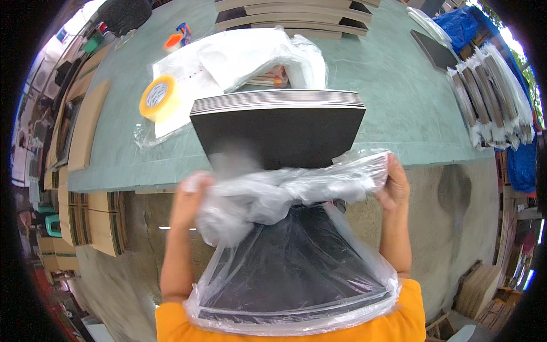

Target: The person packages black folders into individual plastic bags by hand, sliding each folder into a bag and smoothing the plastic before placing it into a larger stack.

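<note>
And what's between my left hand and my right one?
Bunched clear plastic, gripped by the right hand and reaching the blurred left hand; the head view shows it.

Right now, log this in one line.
left hand: blurred, at clear bag; right hand: gripping bag; inside bag: black board; table: black-faced stack

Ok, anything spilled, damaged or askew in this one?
Nothing looks spilled or damaged. The clear plastic between the left hand and right hand is bunched up, and white plastic by the tape roll lies rumpled: slightly untidy.
</note>
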`<state>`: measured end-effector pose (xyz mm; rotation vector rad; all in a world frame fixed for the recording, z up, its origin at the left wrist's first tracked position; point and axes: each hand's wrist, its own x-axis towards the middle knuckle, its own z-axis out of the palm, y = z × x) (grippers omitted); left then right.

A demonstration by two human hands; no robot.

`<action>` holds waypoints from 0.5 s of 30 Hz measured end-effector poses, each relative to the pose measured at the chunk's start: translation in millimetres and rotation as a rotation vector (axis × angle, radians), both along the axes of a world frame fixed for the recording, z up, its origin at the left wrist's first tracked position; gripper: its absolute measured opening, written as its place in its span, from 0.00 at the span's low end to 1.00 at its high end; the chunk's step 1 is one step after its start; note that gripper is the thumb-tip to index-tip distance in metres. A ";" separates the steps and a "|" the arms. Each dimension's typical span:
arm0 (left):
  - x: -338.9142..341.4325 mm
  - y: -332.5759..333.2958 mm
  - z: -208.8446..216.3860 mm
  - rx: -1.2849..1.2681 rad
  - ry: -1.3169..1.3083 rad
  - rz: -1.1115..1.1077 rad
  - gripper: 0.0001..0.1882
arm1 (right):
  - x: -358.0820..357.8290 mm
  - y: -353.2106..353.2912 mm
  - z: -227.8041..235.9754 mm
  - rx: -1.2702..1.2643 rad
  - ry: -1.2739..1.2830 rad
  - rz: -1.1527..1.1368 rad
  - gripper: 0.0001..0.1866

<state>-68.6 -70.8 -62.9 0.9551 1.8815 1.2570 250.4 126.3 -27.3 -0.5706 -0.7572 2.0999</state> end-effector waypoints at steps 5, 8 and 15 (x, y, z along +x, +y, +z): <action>-60.0 -39.9 8.1 0.254 0.051 0.550 0.07 | 29.0 2.9 -23.8 0.108 -0.340 0.154 0.08; -24.2 1.2 44.9 0.489 0.436 0.329 0.11 | -15.2 -19.7 -1.6 0.167 -0.288 0.303 0.07; 95.7 61.3 84.5 0.201 -0.119 -0.513 0.13 | -73.6 -48.5 12.7 0.246 -0.218 0.369 0.11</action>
